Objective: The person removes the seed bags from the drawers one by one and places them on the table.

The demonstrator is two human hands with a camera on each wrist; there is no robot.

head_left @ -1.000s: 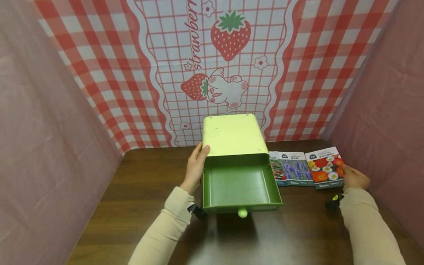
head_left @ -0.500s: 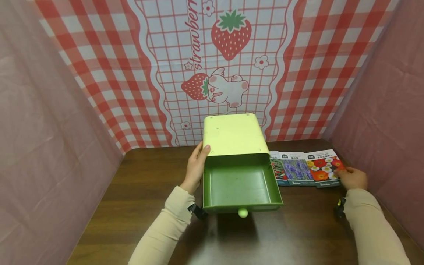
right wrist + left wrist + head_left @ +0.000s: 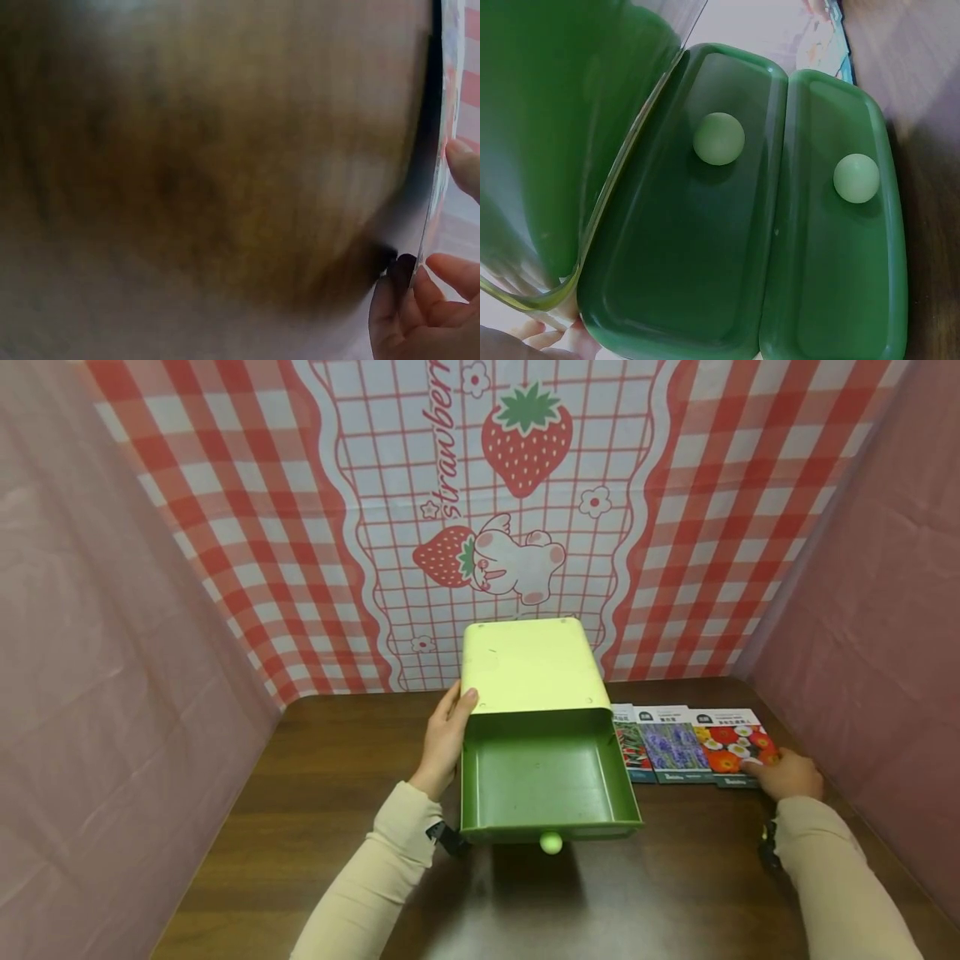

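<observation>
My left hand [image 3: 444, 739] rests against the left side of a light-yellow mini drawer cabinet [image 3: 534, 664], its thumb at the front top edge. The cabinet's top green drawer [image 3: 536, 781] is pulled out, with a bare floor and a round knob. Two shut drawers [image 3: 705, 247] with round pale knobs show below it in the left wrist view. My right hand [image 3: 791, 775] pinches the lower right of a poppy seed packet [image 3: 731, 739], thumb on its front. In the right wrist view the packet [image 3: 441, 172] appears edge-on between thumb and fingers.
Left of the poppy packet lie a lavender seed packet [image 3: 675, 747] and a red-flowered packet [image 3: 632, 747], partly hidden by the cabinet. All are on a brown wooden table [image 3: 315, 810]. A strawberry-print cloth [image 3: 517, 552] hangs behind; pink curtains [image 3: 97, 652] flank the sides.
The poppy packet has come down flatter, level with its neighbours. My right hand has shifted slightly left, its thumb farther over the packet's front. The left hand and cabinet stay put.
</observation>
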